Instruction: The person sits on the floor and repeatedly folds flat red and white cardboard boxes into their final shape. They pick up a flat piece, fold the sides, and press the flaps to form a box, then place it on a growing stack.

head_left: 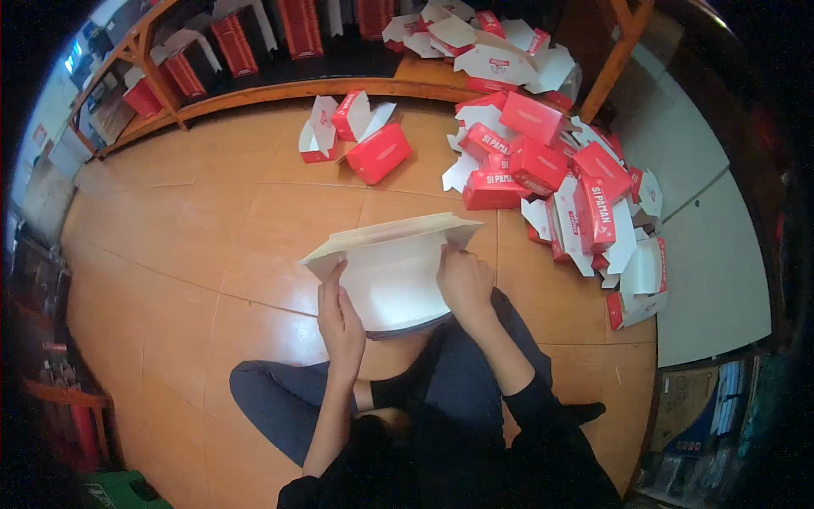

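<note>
Above my crossed legs I hold a cream-white cardboard box [392, 284], partly folded, its pale inside toward me and its far edge bent up. My left hand [341, 321] grips its left end, thumb at the edge and fingers partly behind the card. My right hand [465, 282] is closed on the right end, with some fingertips hidden. Beyond the card, a few folded red-and-white boxes [379, 153] lie on the floor, flaps open. The outer face of the card I hold is mostly out of sight.
A large heap of red-and-white boxes [536, 165] lies at the right, by pale panels [721, 271]. More boxes [492, 64] sit on the wooden shelf [305, 87] at the back. A cardboard carton [685, 409] stands at lower right, a green crate [123, 490] at lower left.
</note>
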A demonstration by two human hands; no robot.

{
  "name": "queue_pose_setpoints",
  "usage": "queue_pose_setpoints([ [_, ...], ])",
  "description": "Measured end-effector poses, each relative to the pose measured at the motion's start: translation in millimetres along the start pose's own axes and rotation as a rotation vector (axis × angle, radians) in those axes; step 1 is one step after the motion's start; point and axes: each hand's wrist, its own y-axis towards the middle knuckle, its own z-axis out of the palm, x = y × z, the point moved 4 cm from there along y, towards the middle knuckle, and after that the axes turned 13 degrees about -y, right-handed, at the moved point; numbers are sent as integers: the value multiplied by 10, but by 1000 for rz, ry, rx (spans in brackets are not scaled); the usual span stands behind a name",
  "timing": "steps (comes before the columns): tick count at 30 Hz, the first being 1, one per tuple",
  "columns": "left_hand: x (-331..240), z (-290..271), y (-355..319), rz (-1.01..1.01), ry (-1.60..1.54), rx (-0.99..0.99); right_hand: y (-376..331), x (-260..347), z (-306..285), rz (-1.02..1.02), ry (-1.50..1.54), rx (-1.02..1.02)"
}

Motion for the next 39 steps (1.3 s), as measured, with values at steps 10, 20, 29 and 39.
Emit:
queue_pose_setpoints([
  [10,166,-69,-56,-90,-31,-48,261,-930,101,76,465,340],
  [20,224,-118,-296,-160,64,-152,2369,-1619,957,3,-593,-439],
  [29,204,-125,-281,-193,-30,-154,2698,-2031,743,177,-933,-275],
  [39,46,-213,-240,-119,42,-35,1863,-2514,-1100,165,-509,-669],
])
